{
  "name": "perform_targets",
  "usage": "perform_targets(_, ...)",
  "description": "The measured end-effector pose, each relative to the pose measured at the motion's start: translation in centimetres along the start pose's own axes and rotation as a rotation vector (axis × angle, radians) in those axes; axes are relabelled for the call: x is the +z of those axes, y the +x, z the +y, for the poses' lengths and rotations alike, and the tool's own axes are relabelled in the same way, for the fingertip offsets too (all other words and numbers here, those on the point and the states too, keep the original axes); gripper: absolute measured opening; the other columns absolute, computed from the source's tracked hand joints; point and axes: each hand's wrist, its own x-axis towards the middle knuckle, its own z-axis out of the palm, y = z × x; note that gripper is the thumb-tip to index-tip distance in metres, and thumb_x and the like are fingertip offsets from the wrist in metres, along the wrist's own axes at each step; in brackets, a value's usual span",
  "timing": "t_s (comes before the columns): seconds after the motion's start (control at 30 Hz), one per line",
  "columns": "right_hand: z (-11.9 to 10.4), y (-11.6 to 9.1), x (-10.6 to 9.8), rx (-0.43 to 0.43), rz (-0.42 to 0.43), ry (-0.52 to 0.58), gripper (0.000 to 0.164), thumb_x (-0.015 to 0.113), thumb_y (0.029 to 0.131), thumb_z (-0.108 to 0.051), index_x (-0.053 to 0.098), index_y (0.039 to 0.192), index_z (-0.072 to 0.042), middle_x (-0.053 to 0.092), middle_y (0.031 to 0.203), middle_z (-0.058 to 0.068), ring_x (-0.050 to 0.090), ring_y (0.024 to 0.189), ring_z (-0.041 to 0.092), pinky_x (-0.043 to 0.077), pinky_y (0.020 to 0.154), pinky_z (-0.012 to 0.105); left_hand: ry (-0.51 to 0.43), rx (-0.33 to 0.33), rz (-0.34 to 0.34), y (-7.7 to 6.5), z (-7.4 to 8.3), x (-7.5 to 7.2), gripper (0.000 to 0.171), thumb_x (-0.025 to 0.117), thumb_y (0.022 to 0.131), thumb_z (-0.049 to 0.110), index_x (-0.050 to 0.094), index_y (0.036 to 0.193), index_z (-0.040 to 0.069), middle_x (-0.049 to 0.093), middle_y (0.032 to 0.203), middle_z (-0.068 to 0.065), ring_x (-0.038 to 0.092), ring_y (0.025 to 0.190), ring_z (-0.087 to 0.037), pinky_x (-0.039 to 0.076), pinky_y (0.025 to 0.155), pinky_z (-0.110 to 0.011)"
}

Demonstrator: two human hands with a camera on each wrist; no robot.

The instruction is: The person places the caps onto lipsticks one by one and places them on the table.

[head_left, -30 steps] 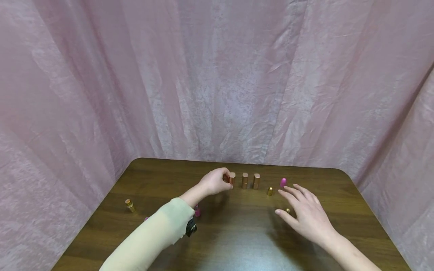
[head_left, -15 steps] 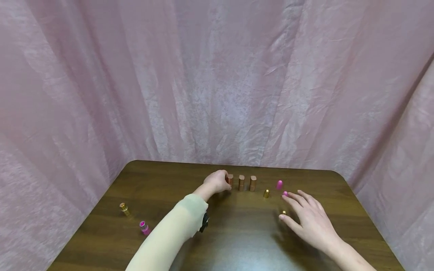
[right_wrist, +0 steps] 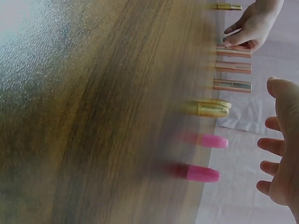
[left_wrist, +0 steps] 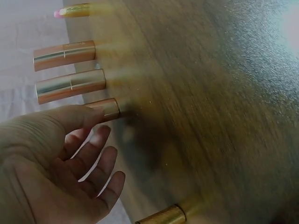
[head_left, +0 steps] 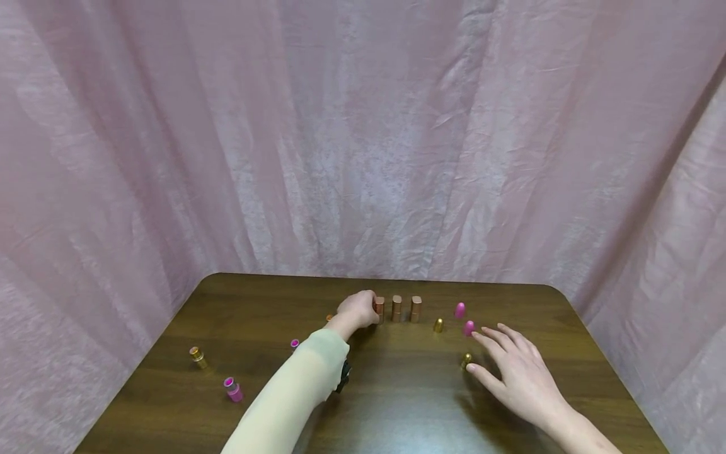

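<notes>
- The left hand [head_left: 358, 309] pinches a copper tube [head_left: 380, 310] between thumb and fingers, at 12 o'clock on the table [head_left: 408, 403].
- That tube stands upright; 2 matching tubes [head_left: 397, 309] stand beside it, towards 3 o'clock.
- The right hand [head_left: 518, 378] holds nothing, fingers spread, at 3 o'clock on the table; a gold piece [head_left: 466, 360] is near its thumb, between 9 and 10 o'clock from the palm.
- The tube looks light and stiff; its glossy sides may slip, and its narrow base could tip.
- Best hold, I judge: 2 opposite sides, low down, as the top may pull off.
</notes>
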Motion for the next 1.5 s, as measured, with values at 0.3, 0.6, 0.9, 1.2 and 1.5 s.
perform_targets(0.3,1.8,-0.1,-1.3,0.111,-0.021,0.073,0.058,0.069,0.096,-0.047,0.059,0.142,-0.013,0.055,0.144,0.016,0.038,0.139,0.046,0.029,0.101,0.073,0.123,0.032,0.031,-1.2,-0.2,-2.1,0.064,0.074,0.09,0.037,0.053,0.147,0.018,0.058,0.14,-0.007,0.052,0.128,-0.035,0.048,0.099,-0.052)
perform_targets(0.6,4.8,-0.7,-1.2,0.2,-0.049,0.105,0.057,0.073,0.092,-0.03,0.056,0.143,-0.009,0.054,0.143,0.02,0.039,0.133,0.05,0.029,0.099,0.073,0.245,0.146,0.104,-4.9,-0.6,-4.6,0.082,0.066,0.094,0.056,0.037,0.158,0.015,0.046,0.154,-0.013,0.043,0.14,-0.038,0.037,0.111,-0.056)
perform_targets(0.9,6.5,-1.6,-0.4,0.272,-0.135,0.127,0.065,0.072,0.093,-0.043,0.057,0.141,-0.001,0.051,0.143,0.029,0.039,0.13,0.055,0.03,0.099,0.073,0.336,0.439,0.22,-10.8,0.2,-4.9,0.065,0.066,0.095,0.052,0.052,0.149,0.019,0.051,0.15,-0.008,0.046,0.139,-0.032,0.035,0.114,-0.052)
perform_targets(1.2,7.2,-2.5,1.0,0.284,-0.118,0.161,0.055,0.076,0.09,-0.044,0.069,0.127,-0.004,0.058,0.136,0.028,0.045,0.126,0.054,0.035,0.098,0.068,0.42,0.695,0.224,-15.5,-0.1,0.6,0.06,0.069,0.092,0.052,0.06,0.142,0.022,0.059,0.14,-0.001,0.054,0.13,-0.022,0.041,0.111,-0.048)
perform_targets(1.5,7.5,-2.4,1.9,0.308,-0.099,0.177,0.051,0.078,0.089,-0.043,0.071,0.121,-0.003,0.06,0.133,0.029,0.046,0.123,0.056,0.034,0.098,0.068,0.43,0.749,0.236,-17.5,-0.3,4.8,0.057,0.071,0.09,0.055,0.063,0.138,0.025,0.062,0.136,0.003,0.055,0.126,-0.018,0.043,0.108,-0.054)
